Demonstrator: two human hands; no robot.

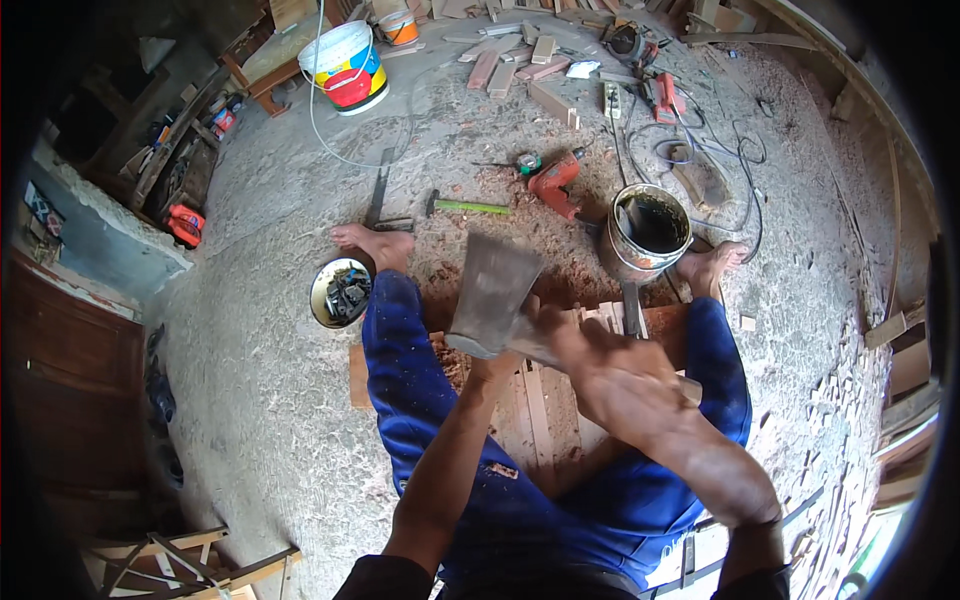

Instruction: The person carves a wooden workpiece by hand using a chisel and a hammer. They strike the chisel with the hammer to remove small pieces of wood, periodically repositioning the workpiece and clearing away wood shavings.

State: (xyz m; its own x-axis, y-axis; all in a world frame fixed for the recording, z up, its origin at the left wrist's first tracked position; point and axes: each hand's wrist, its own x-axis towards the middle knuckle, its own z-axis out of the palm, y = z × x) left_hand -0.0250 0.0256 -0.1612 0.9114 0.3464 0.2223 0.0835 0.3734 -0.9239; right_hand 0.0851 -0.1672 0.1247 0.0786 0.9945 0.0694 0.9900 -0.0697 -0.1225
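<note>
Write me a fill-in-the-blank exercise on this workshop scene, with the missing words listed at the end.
The right hand grips the axe by its ____.
The hammer has a ____ handle.
The bowl of dark pieces stands beside the person's ____ foot.
The trousers are mainly ____.

Missing words: handle; green; left; blue.

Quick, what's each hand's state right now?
Left hand: mostly hidden behind the hatchet; open or closed cannot be told.
Right hand: closed, holding the hatchet.

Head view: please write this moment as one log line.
right hand: grips hatchet; left hand: partly hidden, grip unclear; hammer: on floor
</note>
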